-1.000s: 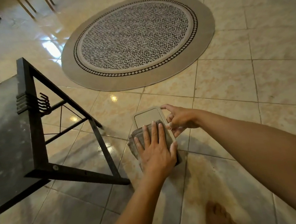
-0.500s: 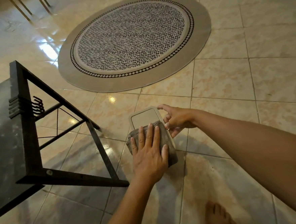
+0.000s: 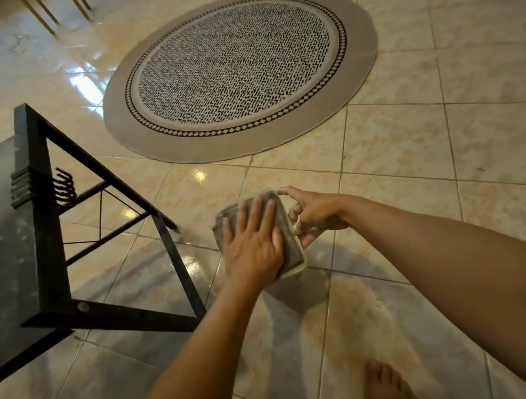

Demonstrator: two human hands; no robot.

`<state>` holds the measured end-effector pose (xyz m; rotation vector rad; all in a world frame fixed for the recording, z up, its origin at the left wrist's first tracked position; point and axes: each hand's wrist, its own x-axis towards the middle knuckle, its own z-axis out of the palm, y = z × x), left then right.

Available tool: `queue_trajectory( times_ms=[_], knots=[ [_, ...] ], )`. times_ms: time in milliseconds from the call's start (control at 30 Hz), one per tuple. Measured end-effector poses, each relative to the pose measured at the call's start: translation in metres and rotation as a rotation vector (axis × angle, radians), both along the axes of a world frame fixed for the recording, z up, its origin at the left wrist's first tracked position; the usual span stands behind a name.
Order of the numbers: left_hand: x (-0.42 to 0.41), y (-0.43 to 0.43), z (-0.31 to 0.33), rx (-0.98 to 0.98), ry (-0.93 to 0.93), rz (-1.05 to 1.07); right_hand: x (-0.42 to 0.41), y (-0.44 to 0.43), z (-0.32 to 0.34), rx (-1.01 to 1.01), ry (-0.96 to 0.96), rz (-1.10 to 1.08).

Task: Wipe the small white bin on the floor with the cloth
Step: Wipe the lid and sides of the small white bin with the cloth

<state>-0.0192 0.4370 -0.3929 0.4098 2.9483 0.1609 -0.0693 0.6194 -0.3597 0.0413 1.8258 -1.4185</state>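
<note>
Small white bin [image 3: 297, 267] sits on the tiled floor [image 3: 408, 158], just right of the black counter [image 3: 41, 246] leg, well short of the round rug [image 3: 240, 76]. Grey cloth [image 3: 284, 229] covers nearly the whole bin top; only the near rim shows. Left hand [image 3: 252, 246] lies flat, palm down, fingers spread, pressing the cloth, no clenched grip. Right hand [image 3: 314, 216] pinches the bin's right edge, index finger on the far corner. Bare foot [image 3: 388, 383] shows nearer the camera than the bin.
</note>
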Motion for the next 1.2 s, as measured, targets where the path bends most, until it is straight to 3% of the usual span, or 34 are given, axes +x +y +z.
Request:
queue_trajectory(
  times_ms=[67,233,367,500,667,800,967,1100,1200],
  knots=[
    [-0.011,0.002,0.005,0.024,-0.028,0.081,0.0,-0.001,0.002,0.011,0.006,-0.01],
    [0.006,0.008,0.002,-0.021,-0.011,-0.25,0.001,0.002,0.0,0.005,-0.009,-0.009],
    [-0.02,0.0,0.004,0.001,-0.01,0.009,0.0,-0.006,0.001,0.024,0.021,-0.02],
    [0.006,0.008,0.004,-0.026,0.0,-0.266,0.001,-0.002,0.002,0.032,0.003,-0.033],
    [-0.022,-0.003,0.002,0.0,-0.006,0.068,0.001,-0.012,0.002,0.043,0.047,-0.044],
    [0.009,0.014,0.001,-0.002,-0.006,-0.15,0.002,-0.007,0.002,0.025,0.012,-0.07],
    [-0.027,0.006,0.001,0.038,-0.036,0.172,0.001,-0.016,0.003,0.03,0.051,-0.067],
    [-0.004,0.011,0.002,-0.004,-0.014,-0.132,0.004,-0.01,0.005,0.001,0.012,-0.089],
    [-0.033,0.0,0.002,0.015,-0.03,0.136,0.002,-0.021,0.004,0.033,0.039,-0.073]
  ],
)
